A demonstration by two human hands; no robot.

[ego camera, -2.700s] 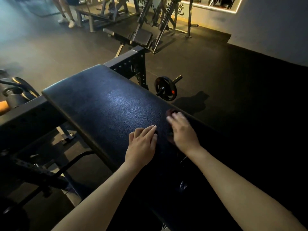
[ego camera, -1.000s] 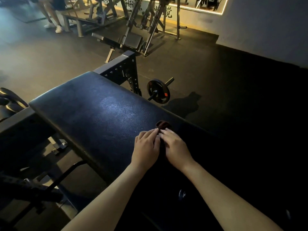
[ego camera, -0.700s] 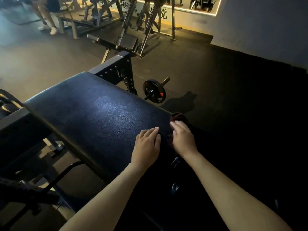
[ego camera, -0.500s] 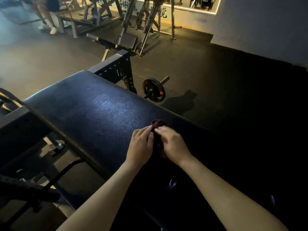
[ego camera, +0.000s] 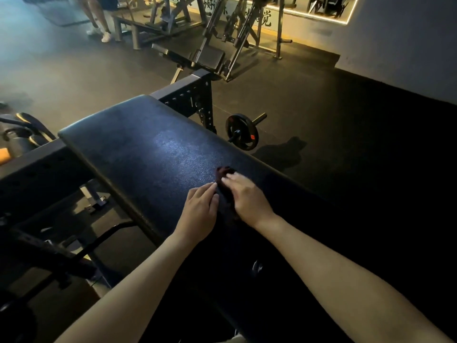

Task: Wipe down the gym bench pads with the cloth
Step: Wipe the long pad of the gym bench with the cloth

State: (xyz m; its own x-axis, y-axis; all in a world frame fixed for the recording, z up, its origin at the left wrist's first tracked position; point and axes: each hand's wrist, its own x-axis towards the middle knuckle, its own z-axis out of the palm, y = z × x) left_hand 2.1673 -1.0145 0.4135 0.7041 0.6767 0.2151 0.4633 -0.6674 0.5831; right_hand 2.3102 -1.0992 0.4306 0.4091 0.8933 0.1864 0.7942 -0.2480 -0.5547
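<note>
Head view: my left hand [ego camera: 200, 214] lies flat on the black bench pad [ego camera: 138, 149], fingers straight, holding nothing. Just beside it, the dark red cloth [ego camera: 223, 173] sits bunched on the pad under my right hand [ego camera: 247, 198], whose blurred fingers press it down.

Our right hand [ego camera: 247, 196] has seemingly swept the cloth [ego camera: 223, 172] back from the pad [ego camera: 148, 149]'s far edge to beside our left hand [ego camera: 199, 214].
</note>
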